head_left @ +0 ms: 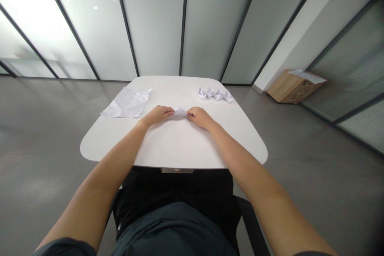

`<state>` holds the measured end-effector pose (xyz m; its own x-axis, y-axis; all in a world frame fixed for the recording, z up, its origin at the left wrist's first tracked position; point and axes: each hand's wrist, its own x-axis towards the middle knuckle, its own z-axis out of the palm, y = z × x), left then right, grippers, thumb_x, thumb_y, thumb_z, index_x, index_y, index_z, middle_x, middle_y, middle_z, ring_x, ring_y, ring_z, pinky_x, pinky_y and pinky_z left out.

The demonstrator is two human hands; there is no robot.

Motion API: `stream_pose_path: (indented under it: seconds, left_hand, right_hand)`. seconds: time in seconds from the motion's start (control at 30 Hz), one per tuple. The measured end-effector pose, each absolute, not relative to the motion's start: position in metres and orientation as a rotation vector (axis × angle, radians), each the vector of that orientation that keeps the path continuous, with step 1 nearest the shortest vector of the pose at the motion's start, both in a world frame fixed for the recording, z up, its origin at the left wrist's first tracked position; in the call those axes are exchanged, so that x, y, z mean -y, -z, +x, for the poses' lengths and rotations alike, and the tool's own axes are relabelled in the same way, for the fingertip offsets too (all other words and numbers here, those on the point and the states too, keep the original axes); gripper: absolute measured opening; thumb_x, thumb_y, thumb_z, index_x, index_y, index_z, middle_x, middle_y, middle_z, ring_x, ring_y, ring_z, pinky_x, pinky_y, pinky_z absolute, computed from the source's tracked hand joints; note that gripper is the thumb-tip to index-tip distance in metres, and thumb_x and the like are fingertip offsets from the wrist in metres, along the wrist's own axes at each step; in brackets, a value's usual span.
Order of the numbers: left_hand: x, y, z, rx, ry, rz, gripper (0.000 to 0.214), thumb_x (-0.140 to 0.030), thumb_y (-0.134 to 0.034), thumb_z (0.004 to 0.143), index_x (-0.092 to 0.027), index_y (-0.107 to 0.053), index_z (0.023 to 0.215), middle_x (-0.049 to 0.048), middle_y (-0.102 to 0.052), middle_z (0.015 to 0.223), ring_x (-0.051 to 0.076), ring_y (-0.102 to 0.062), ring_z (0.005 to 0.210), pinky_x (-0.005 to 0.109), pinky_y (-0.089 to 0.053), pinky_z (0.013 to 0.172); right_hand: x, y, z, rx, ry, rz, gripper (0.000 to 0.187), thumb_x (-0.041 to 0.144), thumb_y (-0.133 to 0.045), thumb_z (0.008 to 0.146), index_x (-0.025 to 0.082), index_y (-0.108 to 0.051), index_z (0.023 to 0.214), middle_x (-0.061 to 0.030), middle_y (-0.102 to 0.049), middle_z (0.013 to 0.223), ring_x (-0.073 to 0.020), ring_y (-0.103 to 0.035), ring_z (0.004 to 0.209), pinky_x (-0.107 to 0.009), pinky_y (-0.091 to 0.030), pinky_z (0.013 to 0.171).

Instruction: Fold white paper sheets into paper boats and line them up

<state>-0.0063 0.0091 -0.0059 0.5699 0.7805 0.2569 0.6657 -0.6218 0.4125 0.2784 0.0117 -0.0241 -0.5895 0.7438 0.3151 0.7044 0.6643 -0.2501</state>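
Note:
A small folded piece of white paper (180, 112) lies on the white table (174, 144) near its middle. My left hand (159, 114) pinches its left end with curled fingers. My right hand (199, 116) pinches its right end the same way. Both hands rest on the tabletop with the paper between them.
A creased, unfolded white sheet (127, 103) lies at the table's back left. Several small folded paper shapes (215, 94) stand in a row at the back right. A wooden box (292, 86) sits on the floor to the right, by the glass walls.

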Motion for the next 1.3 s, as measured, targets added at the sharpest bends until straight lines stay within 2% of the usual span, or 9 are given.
stream_pose_path:
  seconds: [0.07, 0.2, 0.37, 0.53, 0.73, 0.97, 1.17, 1.3]
  left_hand:
    - [-0.01, 0.007, -0.005, -1.209, -0.611, 2.535, 0.044, -0.054, -0.051, 0.1, -0.023, -0.08, 0.112, 0.0044, -0.082, 0.104, 0.022, -0.072, 0.092, 0.027, -0.049, 0.085]
    - [-0.013, 0.009, -0.006, -1.192, -0.653, 2.522, 0.045, -0.057, -0.066, 0.09, -0.023, -0.079, 0.116, 0.0034, -0.081, 0.101, 0.022, -0.072, 0.09, 0.027, -0.05, 0.082]
    - [-0.014, 0.01, -0.007, -1.24, -0.84, 2.372, 0.042, -0.052, -0.059, 0.095, -0.021, -0.079, 0.116, 0.0037, -0.081, 0.095, 0.021, -0.071, 0.086, 0.027, -0.052, 0.082]
    - [-0.016, 0.013, -0.006, -1.131, -0.941, 2.126, 0.047, -0.054, -0.066, 0.09, -0.017, -0.079, 0.116, 0.0061, -0.08, 0.098, 0.022, -0.072, 0.089, 0.029, -0.056, 0.081]
    - [-0.02, 0.014, -0.004, -0.984, -1.047, 1.852, 0.056, -0.056, -0.075, 0.084, -0.013, -0.078, 0.121, 0.0102, -0.081, 0.103, 0.026, -0.075, 0.094, 0.035, -0.061, 0.085]
    - [-0.019, 0.007, -0.004, -1.019, -1.142, 1.837, 0.057, -0.059, -0.076, 0.083, -0.013, -0.08, 0.118, 0.0108, -0.081, 0.103, 0.026, -0.075, 0.093, 0.037, -0.061, 0.088]
    - [-0.018, 0.01, -0.006, -1.009, -1.046, 1.807, 0.061, -0.06, -0.076, 0.082, -0.012, -0.079, 0.12, 0.0112, -0.081, 0.104, 0.025, -0.074, 0.094, 0.036, -0.061, 0.086]
    - [-0.024, 0.019, -0.014, -1.105, -0.865, 1.98, 0.05, -0.052, -0.07, 0.087, -0.017, -0.08, 0.119, 0.0079, -0.081, 0.106, 0.023, -0.074, 0.094, 0.032, -0.059, 0.083]
  right_hand:
    - [-0.012, 0.024, 0.277, 2.448, -0.136, -1.168, 0.022, 0.018, -0.059, 0.099, 0.017, -0.081, 0.105, -0.0096, -0.076, 0.099, -0.021, -0.067, 0.093, -0.029, -0.045, 0.088]
    - [-0.014, 0.024, 0.277, 2.28, -0.197, -1.204, 0.019, 0.023, -0.06, 0.1, 0.019, -0.079, 0.097, -0.006, -0.077, 0.093, -0.0189, -0.065, 0.084, -0.028, -0.045, 0.08]
    - [-0.014, 0.021, 0.278, 2.096, -0.328, -1.186, 0.018, 0.028, -0.063, 0.097, 0.019, -0.079, 0.099, -0.0045, -0.079, 0.093, -0.0188, -0.067, 0.082, -0.028, -0.049, 0.079]
    - [-0.015, 0.02, 0.28, 1.914, -0.45, -1.085, 0.021, 0.033, -0.068, 0.092, 0.019, -0.081, 0.102, -0.0057, -0.081, 0.1, -0.0209, -0.072, 0.088, -0.031, -0.054, 0.085]
    - [-0.013, 0.017, 0.279, 1.7, -0.675, -1.055, 0.03, 0.042, -0.073, 0.085, 0.018, -0.082, 0.102, -0.0039, -0.08, 0.09, -0.0161, -0.067, 0.066, -0.028, -0.056, 0.065]
    - [-0.01, 0.009, 0.275, 1.604, -0.761, -1.019, 0.038, 0.05, -0.078, 0.08, 0.018, -0.082, 0.099, -0.0042, -0.079, 0.086, -0.0142, -0.064, 0.061, -0.027, -0.056, 0.059]
    - [-0.015, 0.016, 0.277, 1.609, -0.864, -1.079, 0.031, 0.043, -0.079, 0.082, 0.018, -0.083, 0.1, -0.0046, -0.08, 0.089, -0.0133, -0.065, 0.06, -0.026, -0.058, 0.06]
    - [-0.017, 0.024, 0.281, 1.728, -0.899, -1.245, 0.02, 0.028, -0.074, 0.087, 0.019, -0.083, 0.103, -0.0043, -0.082, 0.093, -0.0145, -0.069, 0.064, -0.028, -0.06, 0.067]
